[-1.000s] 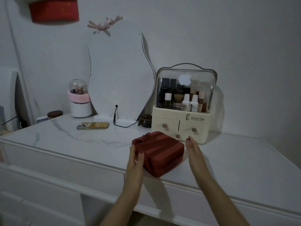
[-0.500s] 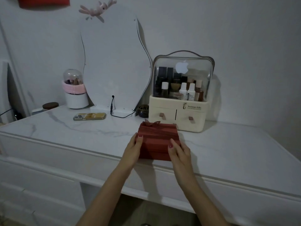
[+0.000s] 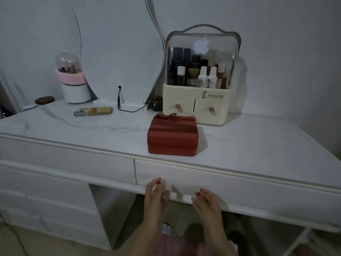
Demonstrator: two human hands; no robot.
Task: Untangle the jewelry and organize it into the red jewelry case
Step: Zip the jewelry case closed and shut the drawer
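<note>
The red jewelry case [image 3: 172, 135] sits closed near the front edge of the white marble-top dresser [image 3: 258, 143], a small bow on its lid. No jewelry is visible. My left hand [image 3: 156, 195] and my right hand [image 3: 207, 201] are low, in front of the dresser's middle drawer [image 3: 230, 180], well below the case. Both hands hold nothing, fingers loosely curled and apart, fingertips near the drawer's lower lip.
A cream cosmetics organiser [image 3: 200, 78] with a clear dome stands behind the case. A wavy mirror [image 3: 118, 52] leans on the wall, with a cable [image 3: 127, 106], a phone [image 3: 93, 111], a brush holder [image 3: 73, 80] and a small dark bowl [image 3: 156, 103] nearby.
Both hands have let go of the red case and dropped down to the drawer front. The case now rests squared to the dresser edge. The view has tilted downward.
</note>
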